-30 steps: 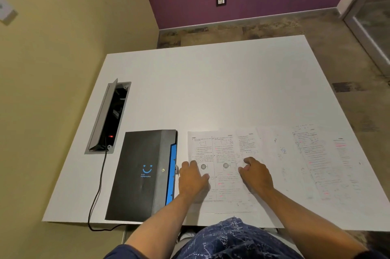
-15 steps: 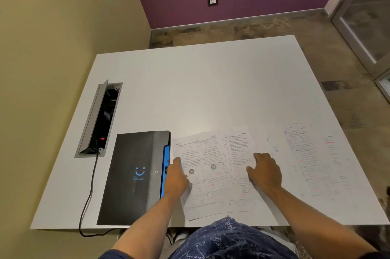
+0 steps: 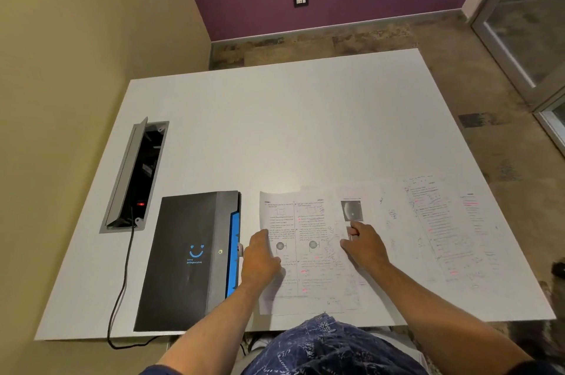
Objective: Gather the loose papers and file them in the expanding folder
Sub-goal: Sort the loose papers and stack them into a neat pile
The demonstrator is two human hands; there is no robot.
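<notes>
A black expanding folder (image 3: 189, 258) with a blue smiley and a blue edge lies closed at the table's near left. Right of it, printed papers (image 3: 308, 255) with pink marks lie overlapping near the front edge. My left hand (image 3: 260, 258) presses flat on the left edge of the top sheet. My right hand (image 3: 363, 244) rests with its fingertips on the sheets to the right, beside a small grey picture. More loose papers (image 3: 446, 234) with handwriting lie spread further right, apart from both hands.
The white table (image 3: 305, 130) stands against a beige wall on the left. An open cable box (image 3: 137, 176) is sunk into the tabletop at the left, with a black cable (image 3: 122, 283) running over the front edge. My lap in blue cloth is below the front edge.
The printed sheets have been squared up from a tilted lie and pulled together. My right hand has slid left onto them, uncovering a sheet with a grey picture. The folder has not moved.
</notes>
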